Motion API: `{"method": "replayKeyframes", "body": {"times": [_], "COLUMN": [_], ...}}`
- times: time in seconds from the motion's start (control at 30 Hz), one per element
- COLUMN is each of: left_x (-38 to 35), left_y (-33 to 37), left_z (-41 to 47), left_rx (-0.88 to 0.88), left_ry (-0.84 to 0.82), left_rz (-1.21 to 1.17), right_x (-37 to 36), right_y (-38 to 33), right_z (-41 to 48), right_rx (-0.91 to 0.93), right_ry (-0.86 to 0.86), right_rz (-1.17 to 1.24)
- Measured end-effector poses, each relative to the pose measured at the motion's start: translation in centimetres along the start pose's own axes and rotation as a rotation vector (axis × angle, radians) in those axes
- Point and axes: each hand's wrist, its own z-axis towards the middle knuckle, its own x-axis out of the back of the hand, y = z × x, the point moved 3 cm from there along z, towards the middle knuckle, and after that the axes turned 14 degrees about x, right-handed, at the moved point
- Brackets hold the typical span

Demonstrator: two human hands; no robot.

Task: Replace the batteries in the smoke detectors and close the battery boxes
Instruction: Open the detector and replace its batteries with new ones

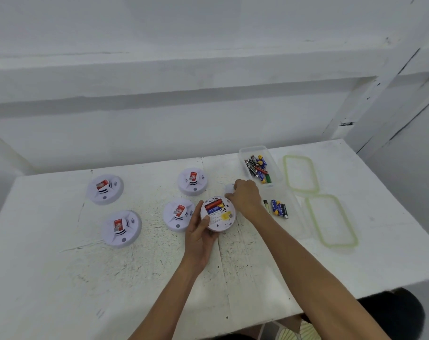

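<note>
Gripping the upturned detector (217,213), the left hand (200,239) steadies it; the right hand (245,198) pinches the cover (230,188) just beyond it.

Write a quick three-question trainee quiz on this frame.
1. True or false: the left hand holds a smoke detector with its battery box open.
2. How many other detectors lie face up on the table? A) two B) four C) six
3. Fill in: the far container holds loose ____.
Key: 1 true; 2 B; 3 batteries.
</note>
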Motion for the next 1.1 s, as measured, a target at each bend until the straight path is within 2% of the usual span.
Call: {"method": "replayKeyframes", "body": {"times": [0.13,0.23,0.5,0.77,1.1], "left_x": [0.2,0.3,0.2,0.3,0.2], "left_y": [-0.1,-0.1,0.0,-0.1,-0.2], "left_z": [0.1,0.3,0.0,0.0,0.1], "left_rx": [0.005,0.015,0.006,0.002,0.008], "left_ry": [-0.011,-0.011,-0.036,-0.034,-0.055], "left_rz": [0.022,0.037,0.029,0.019,0.046], "right_x": [0.3,0.7,0.9,1.3,1.1], "right_y": [-0.1,-0.3,0.1,-0.4,0.2], "right_z": [0.0,0.0,0.0,0.6,0.4], "right_rx": [0.004,0.029,0.015,0.008,0.013], "right_ry": [-0.036,-0.045,-0.063,-0.136,-0.196], "right_rz": [-0.177,-0.221,-0.072,-0.155,-0.111]}}
